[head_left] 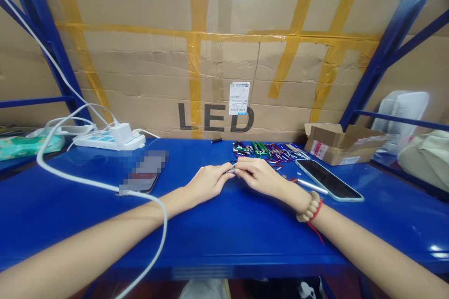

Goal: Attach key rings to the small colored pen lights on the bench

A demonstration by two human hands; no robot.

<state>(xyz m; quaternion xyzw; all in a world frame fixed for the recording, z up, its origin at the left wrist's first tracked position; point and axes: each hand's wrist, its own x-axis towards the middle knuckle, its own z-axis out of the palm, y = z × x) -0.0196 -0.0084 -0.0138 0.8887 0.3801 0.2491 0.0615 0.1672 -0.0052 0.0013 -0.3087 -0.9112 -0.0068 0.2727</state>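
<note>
Above the middle of the blue tabletop, my left hand (209, 181) and my right hand (261, 175) meet at the fingertips. Both are closed in a pinch on a small silvery metal piece (230, 170), mostly hidden by the fingers; its exact kind does not show. A dark loop seems to stick up behind it. Just beyond my right hand lies a pile of small coloured metal keychain pieces with carabiner clips (261, 148), in green, purple, red, blue and silver. A silver pen-like tube (312, 186) rests by my right wrist.
A phone (331, 180) lies right, another phone (152, 184), partly blurred, left. A power strip (105, 141) with a white charger (121, 133) stands back left. Its white cable (163, 224) loops over my left forearm. An open cardboard box (345, 142) sits back right before a cardboard wall (150, 70).
</note>
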